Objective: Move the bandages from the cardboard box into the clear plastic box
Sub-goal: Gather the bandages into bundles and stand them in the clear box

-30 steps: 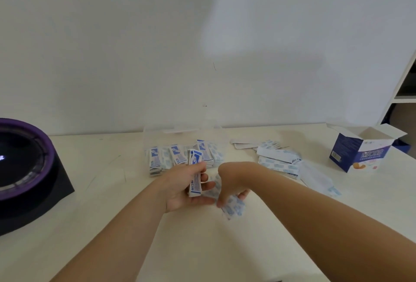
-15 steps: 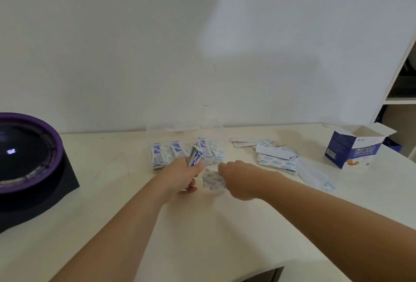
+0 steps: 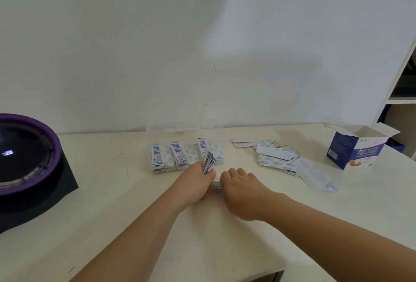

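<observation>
Before the clear plastic box [image 3: 150,137], left hand [image 3: 194,181] grip round bandage stack [image 3: 209,163], right hand [image 3: 241,186] pinching a wrapper [image 3: 217,185].

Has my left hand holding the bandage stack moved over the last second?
Yes. The left hand, gripping its stack of blue-and-white wrapped bandages, has moved away from the person, toward the front of the clear plastic box.

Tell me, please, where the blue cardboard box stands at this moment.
In the head view the blue cardboard box stands open at the far right of the table, right of the loose bandages and near the white shelf.
</observation>
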A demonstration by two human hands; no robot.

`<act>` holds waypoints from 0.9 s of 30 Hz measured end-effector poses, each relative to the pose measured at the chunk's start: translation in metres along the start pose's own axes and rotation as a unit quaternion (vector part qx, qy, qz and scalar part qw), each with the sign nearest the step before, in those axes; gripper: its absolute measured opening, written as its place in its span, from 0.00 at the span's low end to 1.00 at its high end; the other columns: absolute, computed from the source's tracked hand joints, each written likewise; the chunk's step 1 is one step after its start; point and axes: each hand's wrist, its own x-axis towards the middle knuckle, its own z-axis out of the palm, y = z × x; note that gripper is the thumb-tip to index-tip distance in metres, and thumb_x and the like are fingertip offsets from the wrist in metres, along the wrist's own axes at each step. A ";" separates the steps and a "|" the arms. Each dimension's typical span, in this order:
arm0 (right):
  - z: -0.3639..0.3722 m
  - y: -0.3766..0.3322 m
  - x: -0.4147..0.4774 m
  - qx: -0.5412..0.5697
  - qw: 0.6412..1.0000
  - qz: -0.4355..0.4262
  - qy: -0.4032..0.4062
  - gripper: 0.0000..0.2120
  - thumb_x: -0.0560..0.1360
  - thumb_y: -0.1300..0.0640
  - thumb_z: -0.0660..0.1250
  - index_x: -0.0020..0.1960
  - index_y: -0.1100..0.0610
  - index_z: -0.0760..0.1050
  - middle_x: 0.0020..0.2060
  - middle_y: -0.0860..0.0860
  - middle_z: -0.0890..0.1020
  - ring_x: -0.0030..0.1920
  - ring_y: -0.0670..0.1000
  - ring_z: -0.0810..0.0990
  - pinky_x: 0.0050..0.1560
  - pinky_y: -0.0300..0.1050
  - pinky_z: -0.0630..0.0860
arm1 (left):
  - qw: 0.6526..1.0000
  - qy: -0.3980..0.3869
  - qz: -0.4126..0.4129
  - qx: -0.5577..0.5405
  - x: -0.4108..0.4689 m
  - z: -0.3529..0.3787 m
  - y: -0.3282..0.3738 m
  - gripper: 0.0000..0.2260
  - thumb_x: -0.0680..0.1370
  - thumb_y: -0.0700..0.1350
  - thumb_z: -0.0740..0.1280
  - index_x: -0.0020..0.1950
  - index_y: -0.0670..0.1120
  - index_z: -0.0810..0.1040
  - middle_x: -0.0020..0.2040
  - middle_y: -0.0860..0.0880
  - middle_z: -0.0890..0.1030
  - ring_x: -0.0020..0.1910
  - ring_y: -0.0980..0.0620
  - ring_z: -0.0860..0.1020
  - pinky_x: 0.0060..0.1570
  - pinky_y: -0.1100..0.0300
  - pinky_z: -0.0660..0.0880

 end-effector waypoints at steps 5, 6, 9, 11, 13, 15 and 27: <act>0.001 0.003 0.004 0.003 1.000 0.004 0.010 0.12 0.78 0.57 0.53 0.60 0.60 0.64 0.57 0.56 0.70 0.55 0.56 0.68 0.49 0.46 0.61 | 0.997 0.034 0.035 0.067 0.001 0.007 0.002 0.04 0.79 0.48 0.61 0.51 0.49 0.71 0.42 0.51 0.76 0.41 0.52 0.74 0.34 0.64 0.66; 0.000 0.005 0.004 0.010 1.000 0.005 0.007 0.12 0.78 0.57 0.53 0.60 0.60 0.64 0.57 0.56 0.70 0.54 0.56 0.68 0.49 0.46 0.61 | 0.997 0.040 0.032 0.058 0.000 0.006 0.002 0.04 0.79 0.48 0.61 0.49 0.49 0.71 0.41 0.51 0.76 0.41 0.51 0.75 0.34 0.63 0.66; -0.004 0.010 0.007 0.020 1.000 0.000 -0.014 0.12 0.79 0.57 0.53 0.60 0.60 0.64 0.56 0.56 0.71 0.50 0.55 0.67 0.50 0.46 0.63 | 0.998 0.052 0.029 0.031 0.001 0.004 0.000 0.06 0.78 0.51 0.62 0.47 0.49 0.72 0.41 0.50 0.79 0.42 0.50 0.78 0.37 0.62 0.69; -0.007 0.014 0.008 0.027 0.999 -0.008 -0.027 0.12 0.79 0.57 0.52 0.61 0.59 0.64 0.56 0.56 0.71 0.53 0.55 0.69 0.53 0.47 0.64 | 0.998 0.057 0.028 0.021 0.002 0.004 -0.001 0.07 0.78 0.53 0.63 0.48 0.50 0.73 0.43 0.51 0.80 0.43 0.51 0.80 0.38 0.62 0.70; -0.008 0.019 0.007 0.038 0.999 -0.013 -0.024 0.12 0.80 0.56 0.52 0.61 0.58 0.64 0.57 0.55 0.72 0.55 0.55 0.70 0.55 0.47 0.65 | 0.997 0.066 0.036 0.028 0.003 0.006 -0.002 0.08 0.77 0.54 0.64 0.48 0.50 0.74 0.43 0.51 0.80 0.43 0.53 0.79 0.37 0.64 0.69; -0.007 0.026 0.003 0.050 0.999 -0.014 -0.010 0.13 0.80 0.54 0.52 0.62 0.57 0.64 0.57 0.54 0.72 0.56 0.54 0.70 0.56 0.46 0.66 | 0.995 0.076 0.047 0.050 0.003 0.009 -0.002 0.08 0.77 0.52 0.65 0.49 0.49 0.74 0.43 0.52 0.79 0.41 0.55 0.76 0.35 0.67 0.67; 0.021 0.036 -0.006 0.166 0.980 0.023 0.111 0.13 0.81 0.51 0.54 0.62 0.52 0.69 0.58 0.49 0.72 0.58 0.51 0.69 0.55 0.42 0.63 | 0.986 0.078 0.078 0.121 0.003 0.015 0.001 0.17 0.80 0.48 0.61 0.31 0.49 0.64 0.29 0.52 0.67 0.28 0.57 0.64 0.27 0.66 0.61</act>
